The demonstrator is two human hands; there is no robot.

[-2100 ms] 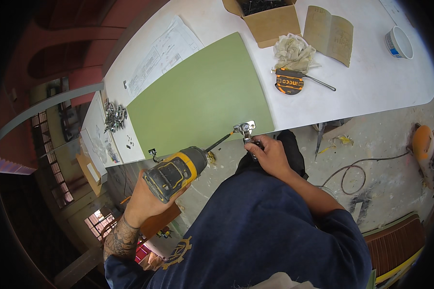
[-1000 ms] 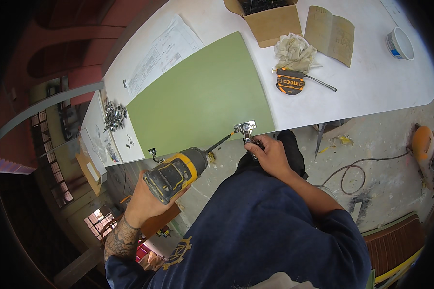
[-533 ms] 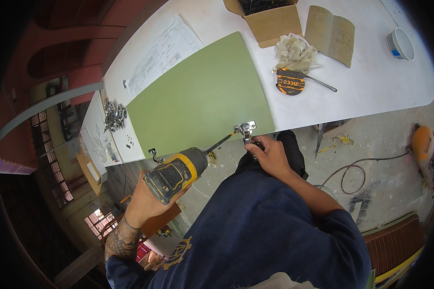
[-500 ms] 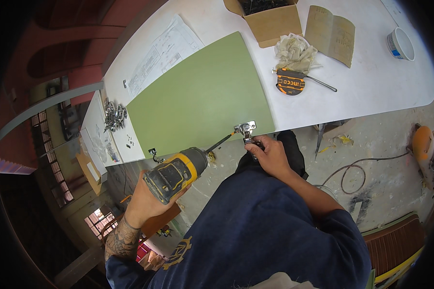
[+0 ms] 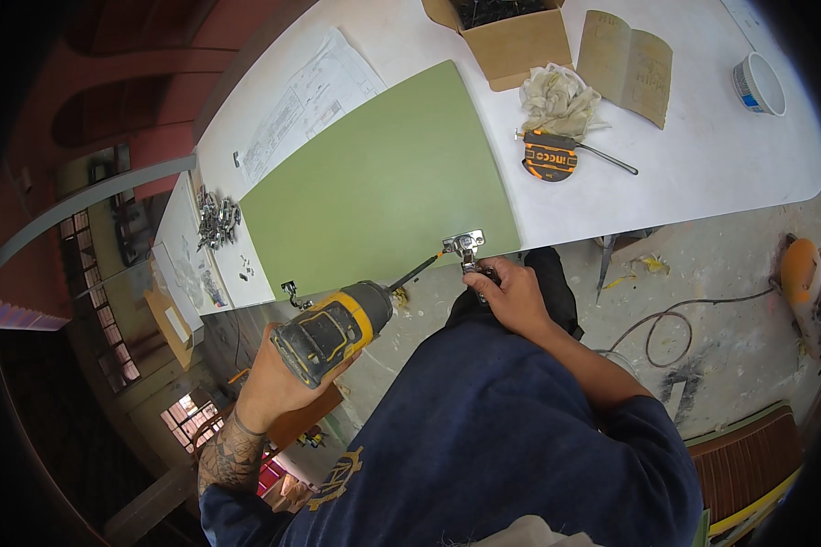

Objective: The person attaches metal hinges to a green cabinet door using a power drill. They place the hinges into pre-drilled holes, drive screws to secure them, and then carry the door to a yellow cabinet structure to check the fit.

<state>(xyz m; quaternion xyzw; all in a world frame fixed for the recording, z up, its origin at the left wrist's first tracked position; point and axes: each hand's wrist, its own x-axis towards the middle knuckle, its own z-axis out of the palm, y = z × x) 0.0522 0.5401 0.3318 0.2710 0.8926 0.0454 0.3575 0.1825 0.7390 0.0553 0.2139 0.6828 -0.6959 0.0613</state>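
A yellow and black cordless drill (image 5: 337,326) is gripped in my left hand (image 5: 278,387). Its long bit (image 5: 415,273) slants up to the left side of a metal cabinet hinge (image 5: 465,243), which sits at the near edge of a green panel (image 5: 374,173). My right hand (image 5: 513,294) is closed around the hinge's arm, which sticks out past the panel edge; the fingers partly cover it. Farther left on the same edge sits another hinge (image 5: 292,294).
The panel lies on a white table (image 5: 629,191). Left of it are a pile of hinges (image 5: 217,221) and a paper drawing (image 5: 310,105). To the right are a cardboard box (image 5: 515,46), a crumpled cloth (image 5: 556,98), a tape measure (image 5: 549,157), a screwdriver (image 5: 608,158) and a plastic tub (image 5: 759,84).
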